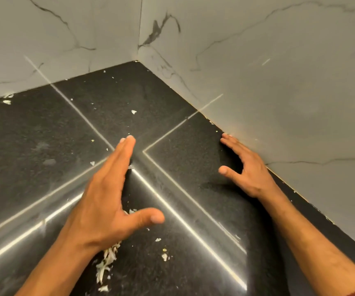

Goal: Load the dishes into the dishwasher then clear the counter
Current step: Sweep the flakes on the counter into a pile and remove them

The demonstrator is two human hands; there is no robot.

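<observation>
Speckled black stone counter [44, 129], glossy, meeting grey-veined marble walls [289, 71] at far corner. Left hand [106, 201] flat-fingered, thumb splayed, over pale flaky scraps [106, 261]; right hand [247, 169] fingers straight, spread, tips at right wall edge, holding nothing.

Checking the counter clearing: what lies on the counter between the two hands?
In the head view, only bare dark counter and bright streaks of reflected light lie between the left hand and the right hand; the pale scraps sit below the left wrist.
</observation>
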